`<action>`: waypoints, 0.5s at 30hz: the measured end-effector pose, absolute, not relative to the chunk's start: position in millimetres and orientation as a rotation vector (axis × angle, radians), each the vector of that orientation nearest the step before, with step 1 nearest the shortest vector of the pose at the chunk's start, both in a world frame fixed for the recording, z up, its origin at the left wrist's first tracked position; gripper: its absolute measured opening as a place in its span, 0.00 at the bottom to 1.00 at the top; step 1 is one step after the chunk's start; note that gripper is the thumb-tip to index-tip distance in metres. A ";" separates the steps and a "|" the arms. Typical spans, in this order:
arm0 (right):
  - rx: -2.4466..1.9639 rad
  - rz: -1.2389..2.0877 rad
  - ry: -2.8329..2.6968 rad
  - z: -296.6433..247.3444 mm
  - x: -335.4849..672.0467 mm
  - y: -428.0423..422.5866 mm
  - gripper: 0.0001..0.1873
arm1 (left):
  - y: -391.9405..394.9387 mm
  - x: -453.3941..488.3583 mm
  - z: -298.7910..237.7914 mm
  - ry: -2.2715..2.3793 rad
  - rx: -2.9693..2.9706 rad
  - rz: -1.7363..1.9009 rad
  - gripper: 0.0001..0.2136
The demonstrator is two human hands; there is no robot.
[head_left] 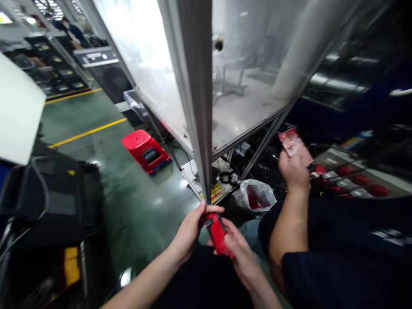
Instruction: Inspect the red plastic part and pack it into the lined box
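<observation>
A small red plastic piece with a black or dark grey side [219,234] is held low in front of my body. My right hand [240,249] is closed around its lower right part, thumb along the red face. At the upper end, the fingers of my left hand [191,227] are bent over it and touch it. Its exact kind is not clear, and the fingers partly cover it. Just above my hands stands a grey metal frame post [196,107].
Right of me, another person's hand [294,169] holds a phone-like flat thing [296,148]. A lined bin [257,195] and a rack of red parts [354,176] are close by. A red stool [146,150] stands on the green floor, left of the clear-panelled enclosure [251,94].
</observation>
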State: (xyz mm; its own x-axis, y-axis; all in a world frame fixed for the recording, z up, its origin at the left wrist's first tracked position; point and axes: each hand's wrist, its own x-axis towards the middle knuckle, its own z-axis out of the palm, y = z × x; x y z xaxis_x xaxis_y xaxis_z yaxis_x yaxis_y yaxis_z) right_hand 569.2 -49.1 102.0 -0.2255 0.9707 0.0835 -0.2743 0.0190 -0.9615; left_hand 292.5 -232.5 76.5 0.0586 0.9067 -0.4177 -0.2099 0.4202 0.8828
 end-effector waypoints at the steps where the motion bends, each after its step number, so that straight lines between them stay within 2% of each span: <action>1: -0.863 1.520 -1.134 97.0 554.5 -71.2 0.21 | -233.0 289.4 77.3 1.185 0.766 0.957 0.28; 3: -0.912 1.680 -0.949 85.2 521.3 -131.4 0.28 | -234.1 282.5 78.7 1.096 0.910 0.924 0.27; 8: -0.999 1.997 -0.743 49.3 465.5 -274.0 0.30 | -237.4 270.4 75.4 0.899 1.263 0.958 0.32; 11: -1.105 1.968 -0.616 37.9 462.5 -293.3 0.29 | -239.9 267.7 67.4 0.873 1.275 1.018 0.32; 15: -1.162 1.894 -0.746 39.7 463.7 -282.3 0.27 | -243.4 265.7 60.0 0.805 1.124 1.029 0.32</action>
